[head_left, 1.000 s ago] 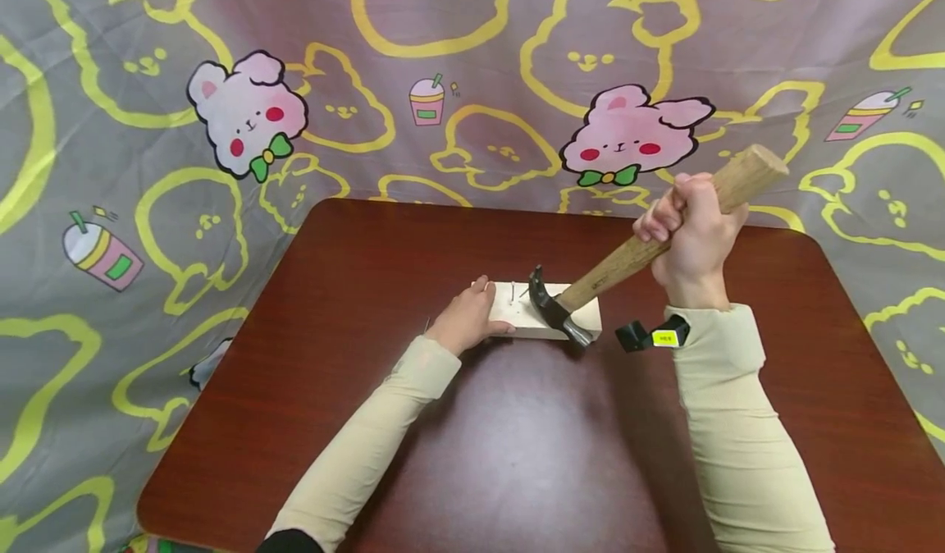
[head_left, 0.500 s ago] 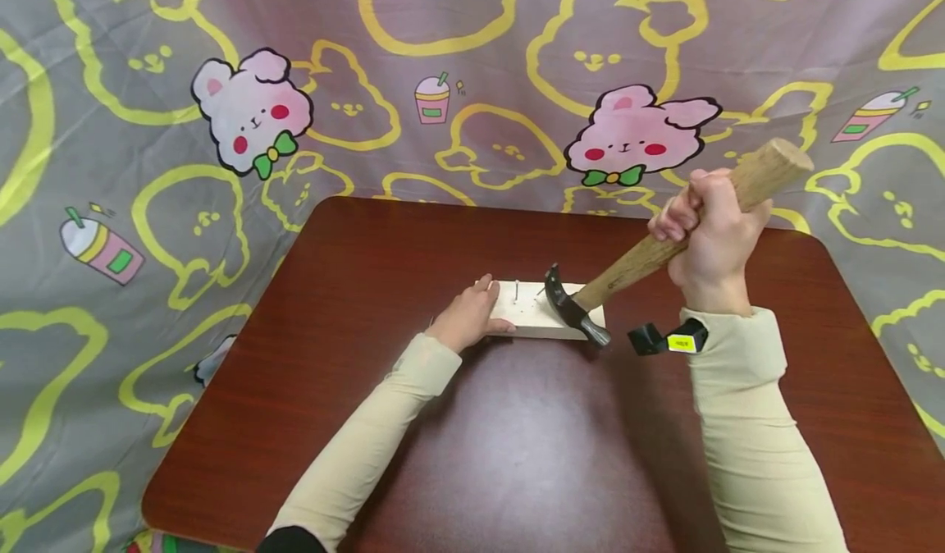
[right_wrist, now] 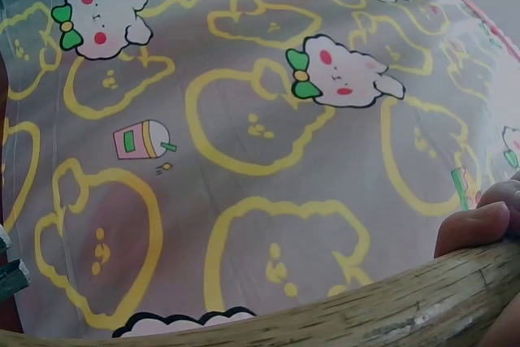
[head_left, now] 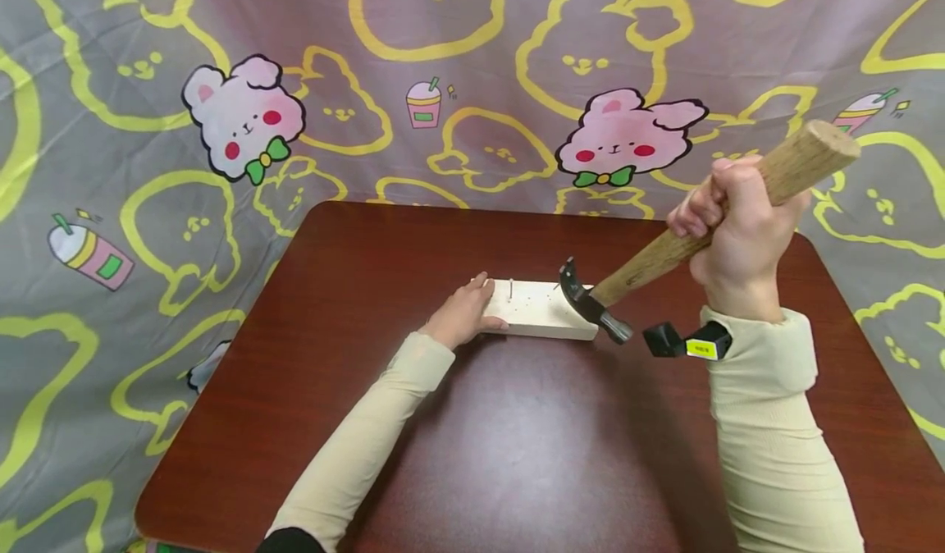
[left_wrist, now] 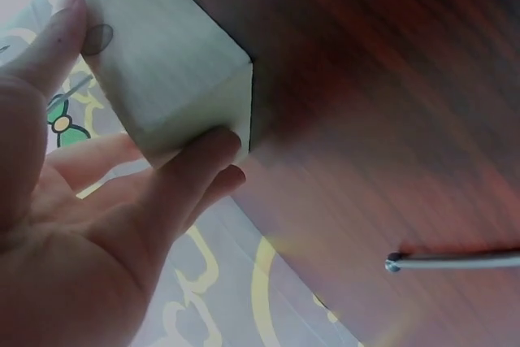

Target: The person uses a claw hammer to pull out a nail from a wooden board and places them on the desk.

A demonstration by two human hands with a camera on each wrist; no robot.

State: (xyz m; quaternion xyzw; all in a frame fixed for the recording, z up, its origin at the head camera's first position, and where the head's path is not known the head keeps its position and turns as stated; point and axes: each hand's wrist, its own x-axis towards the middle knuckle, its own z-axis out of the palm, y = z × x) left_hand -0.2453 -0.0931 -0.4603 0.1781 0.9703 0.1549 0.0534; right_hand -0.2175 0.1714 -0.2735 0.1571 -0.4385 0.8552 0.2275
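My left hand [head_left: 459,313] grips the left end of a pale wooden block [head_left: 542,307], thumb along the near side and fingers at the far side. In the left wrist view, fingers wrap the end of the block [left_wrist: 171,46]. A nail [head_left: 511,290] stands upright in the block, and small dark holes show in its top. My right hand [head_left: 749,225] holds the wooden handle of a claw hammer [head_left: 653,266]. Its head hangs by the block's right end, claw upward, beside a thin tilted nail [head_left: 557,286]. Whether the claw holds that nail is unclear.
Below the block lies a brown wooden table [head_left: 354,290]. A loose nail [left_wrist: 455,262] rests on the table in the left wrist view. Patterned cloth [head_left: 472,151] hangs behind and along the sides.
My right hand has moved the hammer rightward, its head going from the block's middle to its right end. The tilted nail appears to shift along with the claw. My left hand stays on the block.
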